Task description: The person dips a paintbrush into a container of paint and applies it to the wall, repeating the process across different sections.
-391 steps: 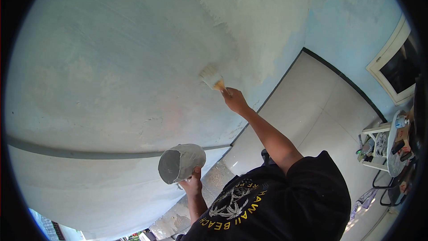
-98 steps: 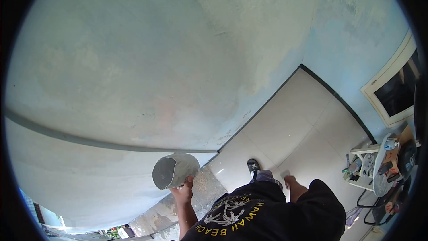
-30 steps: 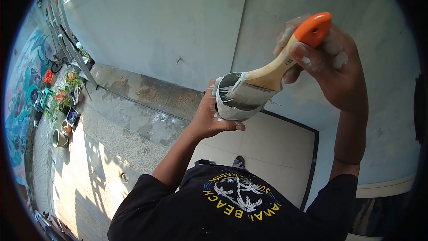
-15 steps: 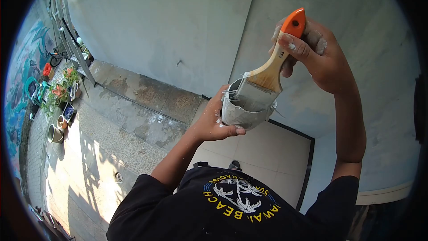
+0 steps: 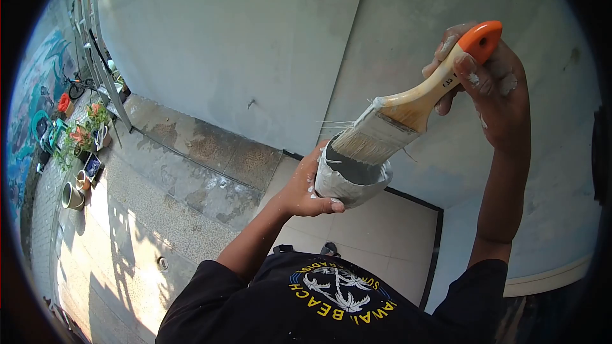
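My left hand (image 5: pixel 309 186) is wrapped round a paint-coated cup (image 5: pixel 350 186) with its opening facing up. My right hand (image 5: pixel 488 83) grips the orange-tipped wooden handle of a wide paintbrush (image 5: pixel 411 105). The brush is tilted, its pale bristles pointing down and left over the cup's mouth, the tips at the opening. Several stray bristles stick out at its sides. White paint spots both hands. How much paint the cup holds is hard to make out.
A grey-white wall (image 5: pixel 242 44) stands ahead, with a vertical seam. Below it runs a stained concrete ledge (image 5: pixel 210 143). On the left are a metal ladder (image 5: pixel 105 70), potted plants (image 5: pixel 80 137), an empty-looking pot (image 5: pixel 72 196) and a painted mural (image 5: pixel 38 99). Tiles lie underfoot.
My right hand has moved right and slightly down, drawing the brush partly up out of the cup and tilting it more. More bristles show. The cup sits slightly lower.
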`<state>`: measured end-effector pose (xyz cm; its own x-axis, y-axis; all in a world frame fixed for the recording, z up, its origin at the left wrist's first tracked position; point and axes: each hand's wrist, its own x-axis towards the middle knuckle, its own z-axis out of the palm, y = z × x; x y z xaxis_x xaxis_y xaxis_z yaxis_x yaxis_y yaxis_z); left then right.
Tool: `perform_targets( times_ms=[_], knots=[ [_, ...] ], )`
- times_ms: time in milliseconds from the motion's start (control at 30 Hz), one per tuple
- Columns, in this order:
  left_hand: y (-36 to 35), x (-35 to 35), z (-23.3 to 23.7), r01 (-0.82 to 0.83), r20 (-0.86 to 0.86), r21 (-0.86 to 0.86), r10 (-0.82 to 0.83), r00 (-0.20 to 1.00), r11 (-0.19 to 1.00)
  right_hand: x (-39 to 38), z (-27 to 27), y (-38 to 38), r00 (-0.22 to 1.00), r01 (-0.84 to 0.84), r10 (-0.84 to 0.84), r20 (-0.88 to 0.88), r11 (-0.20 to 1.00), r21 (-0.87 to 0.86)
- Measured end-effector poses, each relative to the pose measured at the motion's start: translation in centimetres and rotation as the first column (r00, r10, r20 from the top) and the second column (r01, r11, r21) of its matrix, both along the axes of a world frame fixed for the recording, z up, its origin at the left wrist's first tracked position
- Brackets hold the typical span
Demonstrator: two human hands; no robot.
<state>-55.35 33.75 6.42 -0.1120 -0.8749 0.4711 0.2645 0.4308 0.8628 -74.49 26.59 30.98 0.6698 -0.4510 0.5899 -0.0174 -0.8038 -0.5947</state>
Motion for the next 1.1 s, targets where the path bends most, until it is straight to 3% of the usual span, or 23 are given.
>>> perform_targets(
  times_ms=[233,367,433,467,533,567,667,700,733,800,900,1100],
  knots=[
    [0.2,-0.4,0.3,-0.027,0.007,-0.053,0.028,1.0,0.998,0.5,-0.7,1.7,0.986,0.107,-0.098,-0.135,0.992,0.061],
    [0.2,-0.6,0.3,-0.022,-0.01,-0.048,0.022,1.0,0.999,1.1,-2.3,2.6,0.997,0.051,-0.046,-0.055,0.996,0.079],
    [-0.5,-0.3,0.2,-0.087,0.127,-0.215,0.116,0.985,0.973,1.1,-2.7,2.8,0.995,0.027,-0.041,-0.086,0.987,-0.159],
    [-0.4,-0.3,0.1,-0.084,0.129,-0.211,0.113,0.985,0.974,0.9,-2.7,3.2,0.995,0.03,-0.043,-0.085,0.988,-0.154],
    [-0.2,-0.3,-0.2,-0.103,0.071,-0.249,0.124,0.99,0.963,0.5,-2.7,4.5,0.991,-0.046,-0.009,-0.134,0.914,-0.403],
    [-0.5,-0.2,-0.7,-0.126,0.085,-0.331,0.162,0.983,0.935,0.5,-2.9,5.6,0.994,-0.032,-0.02,-0.111,0.894,-0.446],
    [-0.3,-0.6,-1.2,-0.138,-0.027,-0.38,0.138,0.99,0.914,0.0,-3.8,7.7,0.985,-0.093,0.018,-0.172,0.893,-0.441],
    [-0.5,0.2,-1.4,-0.043,0.081,-0.418,0.084,0.993,0.908,-0.1,-4.0,8.1,0.983,-0.111,0.035,-0.182,0.897,-0.428],
    [-0.4,0.0,-1.3,-0.044,0.08,-0.41,0.084,0.993,0.911,0.0,-4.2,8.1,0.983,-0.112,0.037,-0.182,0.9,-0.421],
    [0.0,-0.5,-0.6,-0.136,-0.013,-0.358,0.141,0.99,0.924,0.1,-5.0,8.1,0.982,-0.144,0.074,-0.175,0.891,-0.431],
    [0.1,-0.5,-0.5,-0.155,0.029,-0.377,0.18,0.983,0.913,-0.2,-5.8,7.8,0.969,-0.14,0.049,-0.241,0.917,-0.374],
    [-0.2,-0.5,0.6,-0.164,0.031,-0.416,0.194,0.98,0.895,-0.4,-5.8,8.0,0.98,-0.061,-0.023,-0.196,0.908,-0.413]
  ],
)
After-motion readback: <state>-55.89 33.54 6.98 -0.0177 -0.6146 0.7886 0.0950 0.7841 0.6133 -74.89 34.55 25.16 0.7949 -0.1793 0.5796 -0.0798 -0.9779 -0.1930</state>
